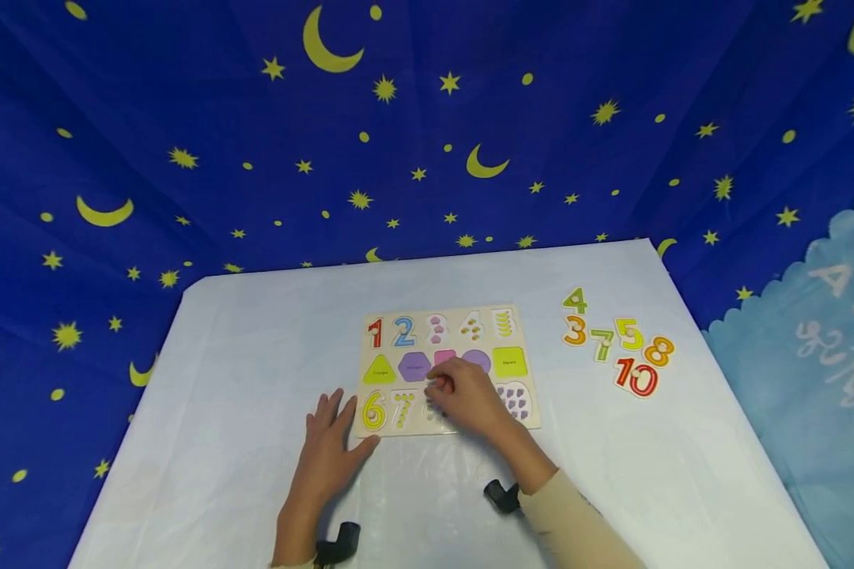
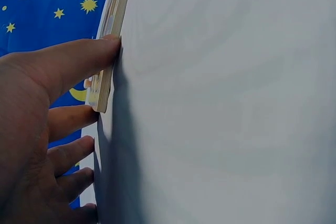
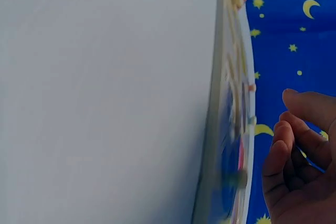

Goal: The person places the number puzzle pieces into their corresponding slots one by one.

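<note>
A wooden number puzzle board (image 1: 446, 427) lies on the table. Its number pieces 1 (image 1: 375, 333), 2 (image 1: 404, 332) and 6 (image 1: 373, 410) sit in their slots. My left hand (image 1: 327, 454) rests at the board's near left corner, fingers spread; in the left wrist view its thumb (image 2: 89, 56) touches the board's edge. Over the lower middle of the board hovers my right hand (image 1: 466, 393), fingers loosely bent, hiding some slots. Nothing shows between its thumb and fingers in the right wrist view, where a blurred knob (image 3: 241, 178) stands up from the board.
To the right of the board lie loose number pieces: 4 (image 1: 575, 300), 3 (image 1: 574, 331), 7 (image 1: 601, 345), 5 (image 1: 629, 334), 8 (image 1: 659, 352) and 10 (image 1: 636, 378). A blue curtain (image 1: 413, 118) with moons and stars hangs behind the white table (image 1: 242, 356).
</note>
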Available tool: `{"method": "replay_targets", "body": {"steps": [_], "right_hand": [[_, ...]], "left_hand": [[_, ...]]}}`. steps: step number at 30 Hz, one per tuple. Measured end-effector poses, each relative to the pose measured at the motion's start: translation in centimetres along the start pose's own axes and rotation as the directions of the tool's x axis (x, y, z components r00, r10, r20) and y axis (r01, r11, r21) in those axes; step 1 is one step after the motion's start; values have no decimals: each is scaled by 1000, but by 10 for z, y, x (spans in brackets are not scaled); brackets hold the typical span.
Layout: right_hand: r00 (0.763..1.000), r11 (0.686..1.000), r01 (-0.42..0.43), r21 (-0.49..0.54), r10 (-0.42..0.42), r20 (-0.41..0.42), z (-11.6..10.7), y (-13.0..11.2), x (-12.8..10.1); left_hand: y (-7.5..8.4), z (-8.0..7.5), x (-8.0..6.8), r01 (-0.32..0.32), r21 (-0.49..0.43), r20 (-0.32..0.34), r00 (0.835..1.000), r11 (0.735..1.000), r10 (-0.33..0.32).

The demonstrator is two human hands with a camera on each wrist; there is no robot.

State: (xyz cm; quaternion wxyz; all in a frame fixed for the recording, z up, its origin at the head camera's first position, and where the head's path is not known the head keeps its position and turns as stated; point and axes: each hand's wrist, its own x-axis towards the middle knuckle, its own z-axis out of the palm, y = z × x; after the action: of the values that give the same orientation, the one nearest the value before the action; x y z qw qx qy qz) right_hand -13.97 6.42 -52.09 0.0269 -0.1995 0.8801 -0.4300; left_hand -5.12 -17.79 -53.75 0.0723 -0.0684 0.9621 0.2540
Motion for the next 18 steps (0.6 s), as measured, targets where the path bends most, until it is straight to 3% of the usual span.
{"method": "replay_targets", "body": {"steps": [10, 18], "right_hand": [[998, 1000, -26, 8, 26, -52, -18, 16, -5], [989, 992, -124, 29, 126, -74, -35, 28, -11]], "left_hand": [[-1, -1, -2, -6, -6, -15, 1000, 1000, 6], [-3, -1, 0, -10, -9, -5, 1000, 1000, 10]]}}
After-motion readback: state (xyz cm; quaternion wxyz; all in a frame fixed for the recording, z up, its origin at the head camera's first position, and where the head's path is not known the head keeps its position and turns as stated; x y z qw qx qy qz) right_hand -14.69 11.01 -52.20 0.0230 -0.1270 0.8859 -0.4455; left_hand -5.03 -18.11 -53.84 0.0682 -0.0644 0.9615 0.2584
